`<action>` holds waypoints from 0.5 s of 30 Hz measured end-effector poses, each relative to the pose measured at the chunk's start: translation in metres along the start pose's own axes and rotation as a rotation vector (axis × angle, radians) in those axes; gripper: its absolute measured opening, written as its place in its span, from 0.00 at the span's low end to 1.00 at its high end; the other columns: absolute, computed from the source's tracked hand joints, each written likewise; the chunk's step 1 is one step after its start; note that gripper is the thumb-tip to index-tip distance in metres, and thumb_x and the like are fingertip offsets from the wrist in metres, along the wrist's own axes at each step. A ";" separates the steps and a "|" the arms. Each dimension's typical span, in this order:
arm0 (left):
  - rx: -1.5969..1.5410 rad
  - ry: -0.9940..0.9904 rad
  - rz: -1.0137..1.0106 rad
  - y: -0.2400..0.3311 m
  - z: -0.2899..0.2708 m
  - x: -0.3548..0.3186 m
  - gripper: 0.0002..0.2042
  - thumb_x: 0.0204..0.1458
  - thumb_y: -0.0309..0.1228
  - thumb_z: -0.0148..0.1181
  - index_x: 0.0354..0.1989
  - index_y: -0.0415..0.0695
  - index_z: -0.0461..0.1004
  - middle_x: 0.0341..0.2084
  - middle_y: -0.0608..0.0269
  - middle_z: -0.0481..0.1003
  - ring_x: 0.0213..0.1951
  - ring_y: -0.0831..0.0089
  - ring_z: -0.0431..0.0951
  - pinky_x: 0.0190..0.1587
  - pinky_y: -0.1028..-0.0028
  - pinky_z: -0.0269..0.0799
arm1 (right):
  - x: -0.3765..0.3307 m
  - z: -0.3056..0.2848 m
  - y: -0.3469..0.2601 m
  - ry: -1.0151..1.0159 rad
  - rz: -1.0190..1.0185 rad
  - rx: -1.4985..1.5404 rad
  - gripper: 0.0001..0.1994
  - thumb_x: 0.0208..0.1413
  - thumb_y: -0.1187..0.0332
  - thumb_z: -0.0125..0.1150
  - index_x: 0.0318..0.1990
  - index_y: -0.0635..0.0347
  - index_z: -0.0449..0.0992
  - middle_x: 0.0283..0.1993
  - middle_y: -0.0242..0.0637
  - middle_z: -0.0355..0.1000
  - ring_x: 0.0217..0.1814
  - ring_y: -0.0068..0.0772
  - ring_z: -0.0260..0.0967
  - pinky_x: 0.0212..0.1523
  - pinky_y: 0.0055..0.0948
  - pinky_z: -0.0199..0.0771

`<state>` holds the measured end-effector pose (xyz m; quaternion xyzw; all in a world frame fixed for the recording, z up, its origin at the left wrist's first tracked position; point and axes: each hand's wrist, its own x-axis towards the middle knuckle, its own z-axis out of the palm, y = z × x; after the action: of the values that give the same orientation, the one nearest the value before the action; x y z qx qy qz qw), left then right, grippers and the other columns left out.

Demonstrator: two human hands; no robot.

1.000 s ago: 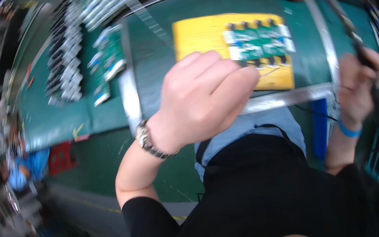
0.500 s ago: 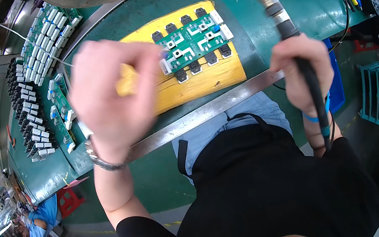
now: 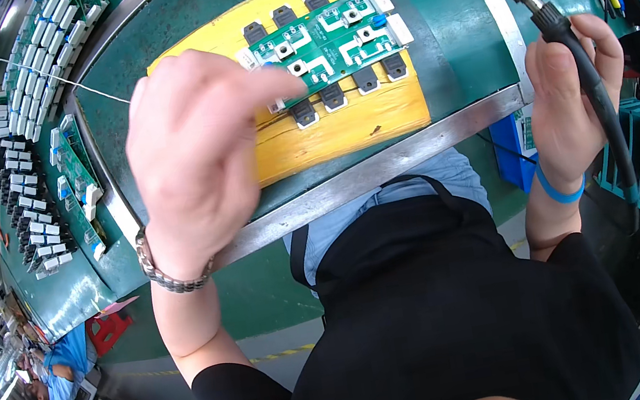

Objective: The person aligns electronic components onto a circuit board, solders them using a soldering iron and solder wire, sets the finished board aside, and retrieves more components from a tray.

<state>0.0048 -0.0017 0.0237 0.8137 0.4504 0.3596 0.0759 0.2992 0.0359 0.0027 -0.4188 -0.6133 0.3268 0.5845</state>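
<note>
The fingers [image 3: 269, 83] of the left hand [image 3: 197, 152] are stretched forward and loosely spread, not clenched, their tips pressing down on the near left corner of the green circuit board [image 3: 329, 41]; they grasp nothing but rest on it. The right hand [image 3: 571, 104] sits well to the right of the board, past the desk's metal edge strip [image 3: 382, 170], with its fingers wrapped tightly around the black handle of a corded tool [image 3: 575, 54], whose metal shaft runs up and away toward the top of the view and whose cable trails down below the hand.

The circuit board lies flat on a yellow block [image 3: 342, 126], which it covers only in its upper part; black square components line the board's far and near edges, and white connectors sit at its right end. The yellow block rests on the green desk [image 3: 452, 31], inside the metal strip. A metal wristwatch [image 3: 169, 272] circles the left wrist, near and left of the board, and a blue band [image 3: 558, 189] circles the right wrist.

Far left of the board, beyond another metal strip, rows of small white and black parts [image 3: 16, 162] stand on the desk, with more green boards [image 3: 78, 186] lying just beside them. Below the board, the person's black apron [image 3: 451, 304] fills the lower view.
</note>
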 end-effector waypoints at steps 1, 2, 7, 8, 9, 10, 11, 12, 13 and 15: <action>0.061 -0.141 0.032 0.003 -0.004 -0.001 0.12 0.45 0.13 0.54 0.36 0.40 0.79 0.31 0.61 0.73 0.33 0.65 0.70 0.37 0.72 0.65 | 0.000 0.002 0.000 -0.010 -0.049 0.020 0.17 0.59 0.74 0.62 0.54 0.67 0.69 0.32 0.34 0.71 0.27 0.15 0.63 0.29 0.16 0.62; 0.084 -0.160 -0.004 0.006 -0.001 -0.002 0.12 0.45 0.16 0.58 0.38 0.41 0.80 0.30 0.62 0.72 0.33 0.66 0.70 0.38 0.71 0.65 | -0.001 0.005 0.000 -0.124 -0.059 0.036 0.16 0.59 0.74 0.62 0.53 0.66 0.70 0.31 0.33 0.71 0.25 0.15 0.63 0.27 0.15 0.62; 0.208 -0.062 -0.062 0.011 0.016 -0.007 0.18 0.40 0.26 0.71 0.43 0.45 0.80 0.31 0.63 0.73 0.34 0.67 0.70 0.39 0.71 0.65 | -0.008 0.023 0.006 -0.379 -0.264 -0.313 0.17 0.48 0.76 0.71 0.46 0.61 0.75 0.29 0.32 0.72 0.27 0.21 0.70 0.28 0.19 0.70; 0.212 -0.027 -0.054 0.009 0.020 -0.007 0.21 0.37 0.29 0.74 0.44 0.46 0.79 0.31 0.64 0.73 0.35 0.67 0.70 0.39 0.71 0.65 | -0.009 0.027 0.009 -0.397 -0.319 -0.307 0.18 0.46 0.76 0.73 0.46 0.61 0.75 0.29 0.33 0.73 0.27 0.22 0.70 0.29 0.19 0.71; 0.218 0.009 -0.048 0.008 0.023 -0.008 0.24 0.34 0.31 0.76 0.45 0.46 0.79 0.32 0.64 0.73 0.35 0.67 0.70 0.40 0.70 0.65 | -0.011 0.032 0.012 -0.376 -0.302 -0.268 0.21 0.42 0.76 0.76 0.45 0.60 0.74 0.31 0.33 0.73 0.29 0.24 0.71 0.31 0.20 0.73; 0.217 0.009 -0.048 0.007 0.024 -0.008 0.24 0.34 0.31 0.76 0.45 0.46 0.79 0.32 0.64 0.73 0.35 0.67 0.70 0.40 0.70 0.65 | -0.011 0.035 0.015 -0.363 -0.249 -0.243 0.24 0.38 0.75 0.78 0.45 0.59 0.74 0.32 0.34 0.73 0.30 0.27 0.72 0.34 0.21 0.74; 0.218 -0.005 -0.059 0.007 0.024 -0.009 0.24 0.35 0.31 0.76 0.45 0.46 0.79 0.32 0.64 0.73 0.35 0.67 0.70 0.40 0.70 0.65 | -0.012 0.038 0.017 -0.356 -0.286 -0.229 0.24 0.38 0.75 0.78 0.45 0.59 0.74 0.32 0.34 0.73 0.30 0.27 0.72 0.34 0.21 0.74; 0.222 -0.017 -0.067 0.007 0.025 -0.009 0.23 0.35 0.30 0.76 0.45 0.46 0.78 0.33 0.64 0.73 0.35 0.67 0.70 0.40 0.70 0.66 | -0.013 0.040 0.019 -0.355 -0.273 -0.196 0.24 0.37 0.75 0.79 0.45 0.59 0.73 0.34 0.35 0.74 0.31 0.27 0.73 0.34 0.22 0.74; 0.217 -0.019 -0.072 0.007 0.026 -0.009 0.23 0.35 0.30 0.76 0.45 0.46 0.78 0.33 0.64 0.73 0.35 0.67 0.70 0.40 0.70 0.66 | -0.013 0.042 0.021 -0.348 -0.264 -0.163 0.25 0.37 0.75 0.79 0.45 0.59 0.73 0.35 0.35 0.74 0.32 0.28 0.73 0.35 0.23 0.75; 0.239 -0.021 -0.089 0.008 0.027 -0.009 0.23 0.35 0.31 0.76 0.44 0.46 0.78 0.33 0.65 0.74 0.35 0.67 0.71 0.40 0.70 0.66 | -0.014 0.044 0.022 -0.361 -0.290 -0.168 0.24 0.38 0.76 0.78 0.45 0.59 0.72 0.33 0.35 0.73 0.33 0.28 0.73 0.35 0.23 0.75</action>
<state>0.0248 -0.0082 0.0024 0.8001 0.5246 0.2910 -0.0009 0.2583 0.0368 -0.0271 -0.3084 -0.7864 0.2569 0.4694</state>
